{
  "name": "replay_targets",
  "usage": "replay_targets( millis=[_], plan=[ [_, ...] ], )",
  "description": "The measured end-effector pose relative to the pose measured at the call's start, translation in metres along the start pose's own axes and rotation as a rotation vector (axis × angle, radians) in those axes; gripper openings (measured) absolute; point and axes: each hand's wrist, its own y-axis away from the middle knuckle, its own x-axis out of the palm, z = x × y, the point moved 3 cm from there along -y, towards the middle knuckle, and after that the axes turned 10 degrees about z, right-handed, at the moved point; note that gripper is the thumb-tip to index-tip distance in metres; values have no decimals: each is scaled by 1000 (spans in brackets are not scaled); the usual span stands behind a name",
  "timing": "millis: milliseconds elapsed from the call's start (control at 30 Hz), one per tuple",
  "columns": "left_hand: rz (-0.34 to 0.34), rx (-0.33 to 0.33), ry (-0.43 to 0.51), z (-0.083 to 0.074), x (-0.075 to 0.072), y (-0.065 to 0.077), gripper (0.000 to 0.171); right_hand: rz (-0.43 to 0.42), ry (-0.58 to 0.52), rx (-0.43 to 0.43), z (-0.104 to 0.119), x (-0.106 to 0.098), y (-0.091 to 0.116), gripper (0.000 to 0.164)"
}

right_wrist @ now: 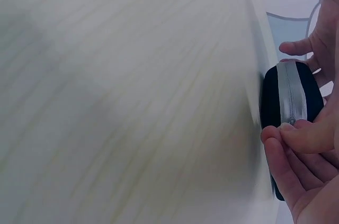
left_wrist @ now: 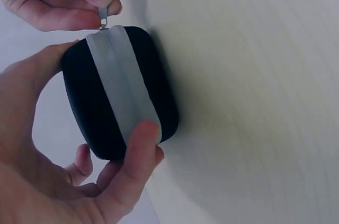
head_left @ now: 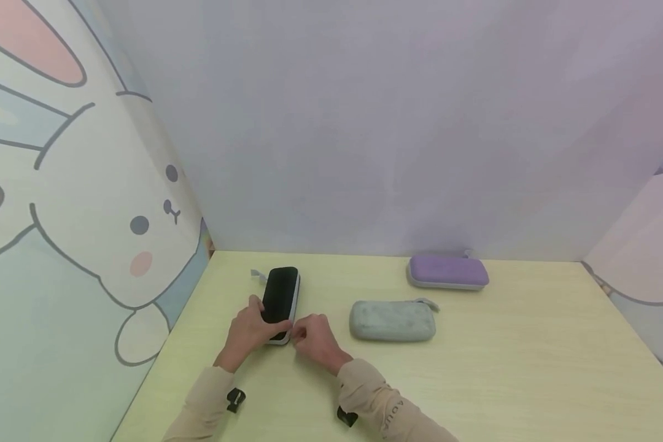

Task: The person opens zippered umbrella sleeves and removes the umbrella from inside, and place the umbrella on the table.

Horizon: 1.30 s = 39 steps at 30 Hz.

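A black zippered case (head_left: 279,296) with a grey zipper band lies on the left part of the table. My left hand (head_left: 249,329) grips its near end, thumb on one side and fingers on the other. At the case's near right corner, my right hand (head_left: 316,339) pinches the small grey zipper pull (left_wrist: 103,16) between thumb and finger. Along the end facing the left wrist camera, the zipper band (left_wrist: 123,78) looks closed. The right wrist view shows the right hand (right_wrist: 312,155) at the band's lower end.
A grey-green case (head_left: 392,320) lies right of my hands, its tab at the back right. Farther back is a purple case (head_left: 447,272) near the table's rear edge. A wall with a printed rabbit (head_left: 105,202) borders the table on the left.
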Motion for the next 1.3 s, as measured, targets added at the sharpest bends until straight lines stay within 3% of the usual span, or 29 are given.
replay_targets(
  millis=[500,600,700,767,867,1033,1300],
  plan=[
    [88,15,14,-3,-6,-3,67,47,24,33,-2,3,2,21],
    [78,114,-16,-5,-13,-9,48,64,22,27,0,5,2,20],
    [48,306,-34,-12,-23,-16,21,70,10,33,2,5,2,20],
    [56,439,-68,-16,-28,-19,41,72,6,40,3,5,2,20],
    [146,568,-137,-20,-31,-23,67,77,0,46,4,5,2,20],
    [263,619,-253,-16,-28,-24,72,89,-1,45,6,5,0,20],
    [272,642,-279,-15,-24,-23,77,73,0,72,4,2,1,19]
  ],
)
